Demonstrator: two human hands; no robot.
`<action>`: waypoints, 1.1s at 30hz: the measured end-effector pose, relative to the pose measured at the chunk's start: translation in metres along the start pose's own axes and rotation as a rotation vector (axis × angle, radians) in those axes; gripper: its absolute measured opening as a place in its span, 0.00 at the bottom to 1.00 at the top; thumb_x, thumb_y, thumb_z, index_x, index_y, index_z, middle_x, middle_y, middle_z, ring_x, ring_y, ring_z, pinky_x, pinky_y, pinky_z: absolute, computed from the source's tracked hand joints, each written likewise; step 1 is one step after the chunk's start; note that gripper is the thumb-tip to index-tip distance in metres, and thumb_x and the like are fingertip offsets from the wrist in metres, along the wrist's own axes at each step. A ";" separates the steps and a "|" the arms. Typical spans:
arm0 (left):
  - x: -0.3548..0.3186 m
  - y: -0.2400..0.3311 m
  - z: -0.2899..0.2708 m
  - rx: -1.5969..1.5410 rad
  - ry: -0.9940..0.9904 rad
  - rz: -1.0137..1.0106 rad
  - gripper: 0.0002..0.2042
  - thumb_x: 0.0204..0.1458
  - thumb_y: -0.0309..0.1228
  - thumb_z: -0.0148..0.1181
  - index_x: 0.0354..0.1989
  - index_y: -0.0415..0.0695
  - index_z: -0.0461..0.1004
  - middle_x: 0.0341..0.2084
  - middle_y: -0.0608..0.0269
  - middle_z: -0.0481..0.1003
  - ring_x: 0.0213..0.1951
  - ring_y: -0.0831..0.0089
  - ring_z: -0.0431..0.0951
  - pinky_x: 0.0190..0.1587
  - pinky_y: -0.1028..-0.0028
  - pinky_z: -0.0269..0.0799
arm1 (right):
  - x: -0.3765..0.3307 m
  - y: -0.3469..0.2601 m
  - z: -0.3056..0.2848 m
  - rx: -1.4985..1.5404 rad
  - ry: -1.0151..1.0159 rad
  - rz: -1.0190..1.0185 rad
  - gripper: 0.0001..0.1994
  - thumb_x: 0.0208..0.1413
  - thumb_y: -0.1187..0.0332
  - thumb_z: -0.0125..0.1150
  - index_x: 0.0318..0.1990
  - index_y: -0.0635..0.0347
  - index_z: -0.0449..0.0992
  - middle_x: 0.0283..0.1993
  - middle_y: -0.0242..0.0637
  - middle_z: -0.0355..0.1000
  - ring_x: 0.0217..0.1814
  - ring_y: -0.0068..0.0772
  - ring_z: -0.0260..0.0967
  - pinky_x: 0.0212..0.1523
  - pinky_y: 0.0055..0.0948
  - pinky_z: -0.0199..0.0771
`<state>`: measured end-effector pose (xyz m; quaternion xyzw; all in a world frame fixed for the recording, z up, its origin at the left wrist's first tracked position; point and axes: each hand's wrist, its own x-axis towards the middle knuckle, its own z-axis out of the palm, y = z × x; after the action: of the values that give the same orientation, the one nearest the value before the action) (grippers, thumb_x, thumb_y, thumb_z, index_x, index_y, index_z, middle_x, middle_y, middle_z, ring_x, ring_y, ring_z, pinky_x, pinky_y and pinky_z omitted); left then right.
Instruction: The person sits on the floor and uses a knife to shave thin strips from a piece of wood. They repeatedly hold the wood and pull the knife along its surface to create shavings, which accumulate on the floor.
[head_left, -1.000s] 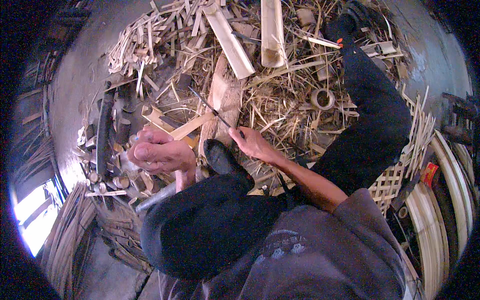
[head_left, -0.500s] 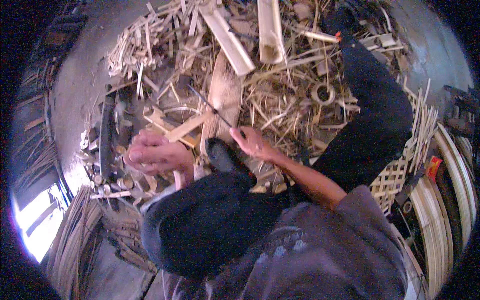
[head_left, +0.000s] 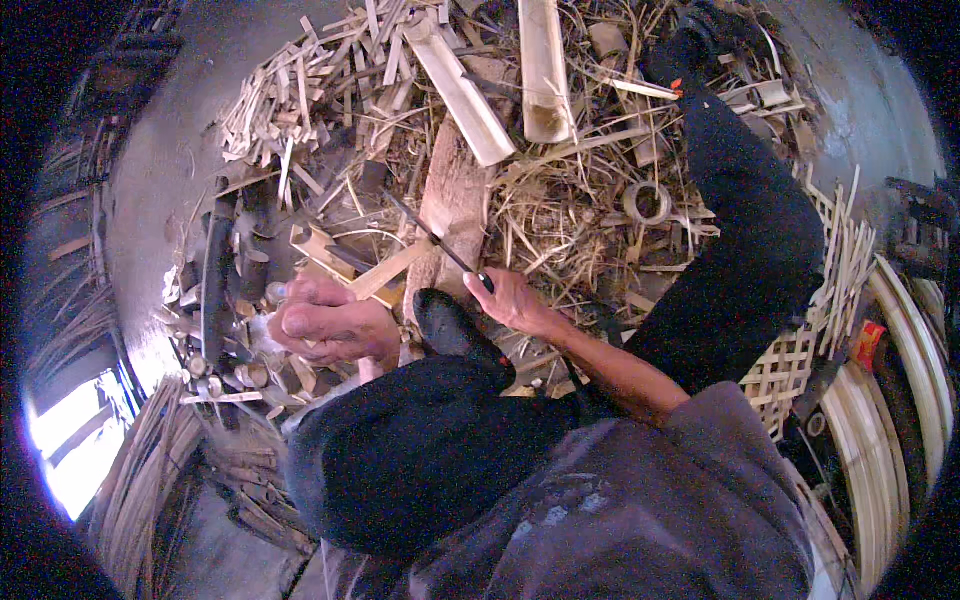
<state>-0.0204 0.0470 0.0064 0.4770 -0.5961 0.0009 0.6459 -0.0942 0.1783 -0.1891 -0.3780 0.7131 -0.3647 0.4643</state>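
My left hand (head_left: 338, 322) is closed round the near end of a flat pale bamboo strip (head_left: 392, 268). The strip's far end lies over a long wooden board (head_left: 455, 180), where a knife (head_left: 455, 257) with a thin dark blade crosses it. The knife's dark handle sits in my closed right hand (head_left: 515, 302); its blade points up and to the left. A dark shoe (head_left: 448, 322) rests at the near end of the board, between my hands. Split bamboo pieces (head_left: 318, 248) lie just beyond my left hand.
Two halved bamboo lengths (head_left: 462, 95) (head_left: 545, 75) lie at the far side. A heap of short strips (head_left: 290, 105) is at far left, with shavings (head_left: 560, 215) and a bamboo ring (head_left: 647, 202) to the right. A woven lattice (head_left: 785, 375) stands beside my outstretched leg (head_left: 750, 220).
The whole view has shifted slightly, so things sit lower in it. The left hand and the strip have moved a little to the right, toward the knife. Both grips stay the same.
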 end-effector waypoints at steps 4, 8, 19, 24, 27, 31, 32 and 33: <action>-0.019 0.001 0.013 -0.177 -0.070 -0.045 0.23 0.63 0.49 0.33 0.20 0.46 0.55 0.11 0.72 0.53 0.14 0.79 0.57 0.16 0.78 0.51 | -0.011 -0.025 -0.028 0.025 -0.053 0.167 0.35 0.57 0.38 0.42 0.29 0.71 0.73 0.26 0.59 0.71 0.32 0.57 0.71 0.35 0.48 0.69; -0.011 0.005 -0.007 0.051 -0.072 0.067 0.22 0.64 0.45 0.32 0.18 0.48 0.55 0.10 0.72 0.53 0.15 0.78 0.57 0.17 0.76 0.52 | -0.047 -0.115 -0.042 0.225 -0.062 -0.111 0.23 0.58 0.49 0.51 0.33 0.65 0.71 0.24 0.48 0.70 0.30 0.43 0.72 0.30 0.39 0.69; -0.007 -0.001 -0.004 -0.043 -0.031 0.063 0.22 0.63 0.48 0.35 0.21 0.45 0.55 0.09 0.72 0.53 0.13 0.80 0.54 0.18 0.77 0.58 | -0.006 -0.005 -0.006 -0.094 -0.112 0.106 0.33 0.59 0.40 0.40 0.33 0.67 0.75 0.27 0.56 0.72 0.31 0.58 0.72 0.33 0.47 0.71; -0.022 -0.002 0.007 0.069 -0.029 -0.005 0.19 0.62 0.42 0.37 0.20 0.46 0.56 0.10 0.71 0.54 0.15 0.77 0.56 0.19 0.75 0.56 | -0.037 -0.094 -0.049 0.196 -0.023 -0.151 0.24 0.59 0.46 0.48 0.32 0.64 0.70 0.24 0.49 0.70 0.28 0.49 0.72 0.31 0.40 0.69; -0.002 0.019 -0.010 0.119 -0.123 0.060 0.17 0.62 0.38 0.37 0.19 0.47 0.56 0.09 0.70 0.55 0.14 0.75 0.58 0.19 0.74 0.56 | -0.059 -0.152 -0.070 0.241 -0.134 -0.574 0.20 0.55 0.51 0.55 0.40 0.62 0.70 0.25 0.47 0.71 0.32 0.45 0.73 0.33 0.39 0.71; 0.006 0.023 -0.005 -0.104 -0.092 0.066 0.20 0.65 0.42 0.32 0.20 0.47 0.55 0.11 0.70 0.55 0.14 0.79 0.57 0.18 0.79 0.54 | -0.011 0.008 -0.001 0.081 -0.086 0.006 0.28 0.55 0.42 0.52 0.28 0.65 0.74 0.22 0.52 0.71 0.24 0.53 0.70 0.27 0.43 0.68; 0.003 0.010 -0.011 -0.008 -0.073 0.065 0.20 0.65 0.43 0.32 0.21 0.46 0.54 0.11 0.70 0.55 0.15 0.79 0.57 0.18 0.79 0.53 | -0.004 0.005 0.000 0.063 -0.045 0.008 0.30 0.55 0.41 0.50 0.27 0.66 0.74 0.21 0.52 0.70 0.24 0.53 0.70 0.27 0.44 0.68; -0.003 0.000 -0.020 0.095 -0.068 0.055 0.20 0.64 0.44 0.33 0.21 0.46 0.54 0.12 0.70 0.55 0.15 0.80 0.57 0.17 0.80 0.52 | -0.009 -0.002 0.000 0.055 0.000 0.033 0.32 0.56 0.39 0.47 0.25 0.67 0.74 0.20 0.53 0.70 0.24 0.53 0.70 0.27 0.45 0.68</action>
<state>-0.0061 0.0610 0.0072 0.4904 -0.6298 0.0309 0.6016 -0.0910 0.1851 -0.1840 -0.3534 0.7090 -0.3766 0.4803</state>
